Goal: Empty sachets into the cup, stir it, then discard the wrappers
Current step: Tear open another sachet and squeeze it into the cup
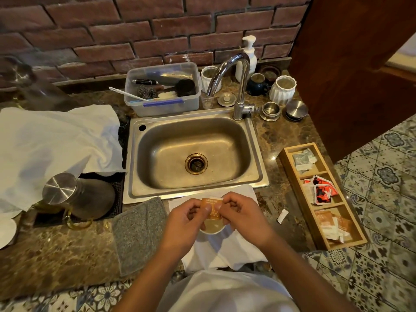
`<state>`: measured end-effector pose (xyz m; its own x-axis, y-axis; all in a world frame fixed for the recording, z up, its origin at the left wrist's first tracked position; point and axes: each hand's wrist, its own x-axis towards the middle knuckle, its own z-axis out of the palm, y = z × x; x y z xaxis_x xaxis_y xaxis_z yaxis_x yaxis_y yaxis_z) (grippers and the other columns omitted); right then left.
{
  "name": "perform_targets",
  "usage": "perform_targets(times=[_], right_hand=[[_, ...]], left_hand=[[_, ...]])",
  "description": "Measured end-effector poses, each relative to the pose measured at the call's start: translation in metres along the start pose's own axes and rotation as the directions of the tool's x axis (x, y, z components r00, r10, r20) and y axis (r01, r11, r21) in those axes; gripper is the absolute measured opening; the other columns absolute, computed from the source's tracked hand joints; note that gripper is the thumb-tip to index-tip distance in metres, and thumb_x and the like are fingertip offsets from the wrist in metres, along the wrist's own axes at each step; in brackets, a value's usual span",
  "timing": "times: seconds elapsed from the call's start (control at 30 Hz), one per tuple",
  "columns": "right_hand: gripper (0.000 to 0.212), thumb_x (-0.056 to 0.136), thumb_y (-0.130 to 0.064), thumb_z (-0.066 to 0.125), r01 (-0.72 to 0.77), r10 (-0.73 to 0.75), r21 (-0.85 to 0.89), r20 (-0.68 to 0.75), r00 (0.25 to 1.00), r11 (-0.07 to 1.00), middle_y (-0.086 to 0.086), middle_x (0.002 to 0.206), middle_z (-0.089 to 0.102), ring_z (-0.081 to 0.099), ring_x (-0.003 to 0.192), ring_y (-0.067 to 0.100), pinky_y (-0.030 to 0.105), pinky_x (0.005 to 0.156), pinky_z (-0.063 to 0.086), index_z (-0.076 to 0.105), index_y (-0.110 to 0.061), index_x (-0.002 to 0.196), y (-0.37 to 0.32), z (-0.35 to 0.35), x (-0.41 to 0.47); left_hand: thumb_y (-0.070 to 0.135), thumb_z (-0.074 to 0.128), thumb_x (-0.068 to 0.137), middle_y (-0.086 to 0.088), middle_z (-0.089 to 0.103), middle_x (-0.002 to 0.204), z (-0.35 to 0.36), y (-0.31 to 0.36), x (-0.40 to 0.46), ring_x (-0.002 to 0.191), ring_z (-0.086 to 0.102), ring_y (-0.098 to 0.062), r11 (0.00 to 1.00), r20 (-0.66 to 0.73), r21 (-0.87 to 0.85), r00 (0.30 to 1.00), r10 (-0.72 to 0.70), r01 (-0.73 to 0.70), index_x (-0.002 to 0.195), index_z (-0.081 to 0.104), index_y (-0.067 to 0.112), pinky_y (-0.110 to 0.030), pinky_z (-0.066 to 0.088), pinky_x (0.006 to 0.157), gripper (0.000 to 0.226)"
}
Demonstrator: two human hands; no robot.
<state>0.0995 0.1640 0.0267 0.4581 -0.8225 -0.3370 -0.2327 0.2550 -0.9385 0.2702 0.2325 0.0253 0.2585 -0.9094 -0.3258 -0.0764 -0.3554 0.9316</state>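
Observation:
An orange sachet (212, 208) with white dots is pinched at its top between my left hand (188, 221) and my right hand (240, 212). Both hands hold it upright just above a white cup (211, 228), which stands on a white cloth (225, 251) in front of the sink. The hands hide most of the cup; only part of its rim and a light brown inside show. A small white torn wrapper strip (282, 216) lies on the counter to the right.
A wooden tray (290, 163) at the right holds grey, red and orange sachets in three compartments. The steel sink (195, 154) and tap (238, 86) lie behind. A grey cloth (139, 235), a steel kettle (78, 194) and white paper (54, 140) sit at left.

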Motion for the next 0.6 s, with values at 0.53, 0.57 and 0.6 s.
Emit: perform_targets(times=[0.53,0.57,0.6], right_hand=[[0.02,0.096,-0.022,0.069,-0.139,0.148,-0.185,0.036,0.988,0.973,-0.006,0.058,0.065,0.055,0.047,-0.001,0.016,0.046,0.043,0.07,-0.014,0.077,0.022,0.01,-0.006],[0.021,0.096,-0.022,0.069,-0.158,0.167,-0.182,0.033,0.985,0.97,-0.007,0.056,0.065,0.054,0.045,-0.001,0.014,0.043,0.04,0.07,-0.011,0.078,0.023,0.01,-0.007],[0.022,0.095,-0.022,0.069,-0.175,0.183,-0.185,0.028,0.983,0.967,-0.007,0.055,0.064,0.054,0.044,-0.001,0.013,0.041,0.039,0.07,-0.008,0.079,0.024,0.011,-0.007]], left_hand=[[0.022,0.068,0.098,0.007,0.065,0.048,-0.003,-0.03,-0.013,0.038,0.048,0.003,0.985,0.016,0.123,0.992,-0.121,0.119,0.059,0.072,0.026,-0.01,0.037,0.044,0.04],[0.023,0.067,0.098,0.005,0.066,0.048,-0.003,-0.032,-0.013,0.038,0.048,0.001,0.983,0.013,0.118,0.99,-0.142,0.139,0.059,0.072,0.026,-0.012,0.037,0.044,0.04],[0.025,0.067,0.098,0.003,0.067,0.05,-0.002,-0.034,-0.013,0.038,0.048,0.0,0.98,0.011,0.119,0.987,-0.163,0.16,0.06,0.073,0.026,-0.013,0.038,0.044,0.039]])
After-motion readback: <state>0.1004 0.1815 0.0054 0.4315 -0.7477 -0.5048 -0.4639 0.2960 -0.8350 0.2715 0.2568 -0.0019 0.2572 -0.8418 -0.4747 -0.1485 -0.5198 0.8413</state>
